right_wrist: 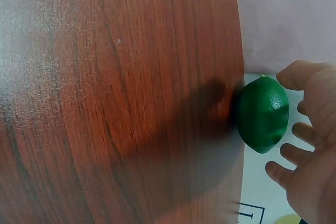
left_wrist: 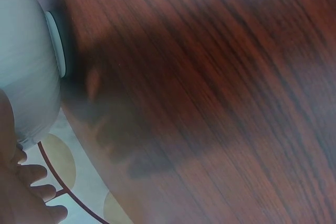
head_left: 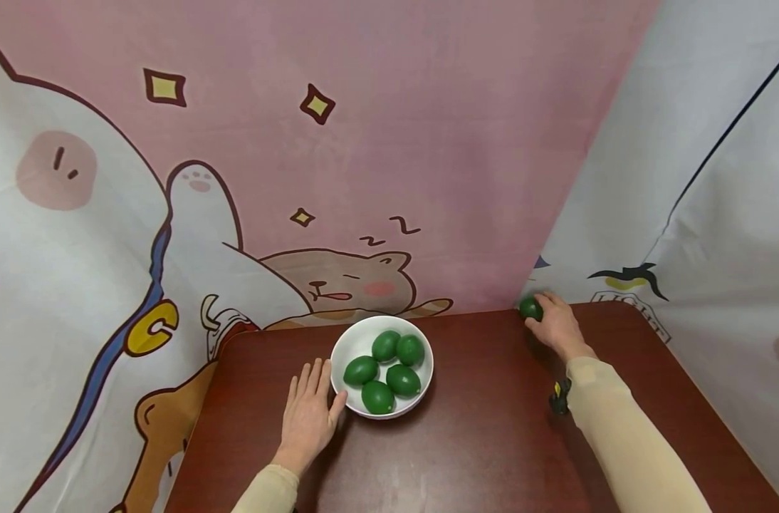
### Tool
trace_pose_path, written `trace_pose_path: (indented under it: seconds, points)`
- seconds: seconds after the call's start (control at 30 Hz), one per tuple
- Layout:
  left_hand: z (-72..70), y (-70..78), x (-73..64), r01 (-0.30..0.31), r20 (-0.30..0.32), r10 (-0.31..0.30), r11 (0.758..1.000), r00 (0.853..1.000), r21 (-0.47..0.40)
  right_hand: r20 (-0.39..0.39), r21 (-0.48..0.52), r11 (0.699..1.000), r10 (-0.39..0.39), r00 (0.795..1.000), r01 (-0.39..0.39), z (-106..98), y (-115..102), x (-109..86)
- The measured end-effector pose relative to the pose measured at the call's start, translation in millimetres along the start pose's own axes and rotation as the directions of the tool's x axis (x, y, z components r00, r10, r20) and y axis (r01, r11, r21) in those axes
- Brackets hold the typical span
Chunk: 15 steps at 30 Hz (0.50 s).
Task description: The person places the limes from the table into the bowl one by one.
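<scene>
A white bowl [head_left: 382, 413] stands on the brown table with several green limes [head_left: 378, 397] in it. My left hand [head_left: 309, 420] lies beside its left side with fingers extended and spread, the thumb by the rim. The bowl's outer wall [left_wrist: 26, 61] fills the left edge of the left wrist view. At the table's far edge, on the right, my right hand [head_left: 558, 326] reaches to a single lime [right_wrist: 263, 114]. The thumb meets or nearly meets this lime. In the right wrist view the other fingertips [right_wrist: 278, 174] show spread and slightly apart from it.
The dark red-brown table [head_left: 479, 427] has its far edge against a pink and white cartoon curtain [head_left: 466, 142]. A white curtain [head_left: 716, 214] with printed figures hangs along the right side. A dark wristband [head_left: 559, 396] sits at the right sleeve's cuff.
</scene>
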<state>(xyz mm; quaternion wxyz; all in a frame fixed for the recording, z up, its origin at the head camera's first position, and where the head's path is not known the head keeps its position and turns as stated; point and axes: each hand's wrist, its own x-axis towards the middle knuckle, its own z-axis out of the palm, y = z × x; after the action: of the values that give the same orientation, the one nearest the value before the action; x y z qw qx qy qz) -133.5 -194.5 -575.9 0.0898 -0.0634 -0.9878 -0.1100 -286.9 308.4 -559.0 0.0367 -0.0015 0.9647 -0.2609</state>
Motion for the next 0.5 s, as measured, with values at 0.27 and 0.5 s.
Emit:
trace_pose_path:
  seconds: [0.27, 0.5]
  points:
    - [0.2, 0.6, -0.5, -0.001, -0.022, 0.001, 1.0, 1.0, -0.014, 0.037, -0.022, 1.0, -0.008, 0.999, 0.008, 3.1, 1.7, 2.9]
    - [1.3, -0.6, 1.3, -0.009, -0.028, 0.009, 1.0, 1.0, -0.007, 0.069, -0.009, 1.0, 0.006, 0.998, -0.005, 1.3, 1.8, 4.7]
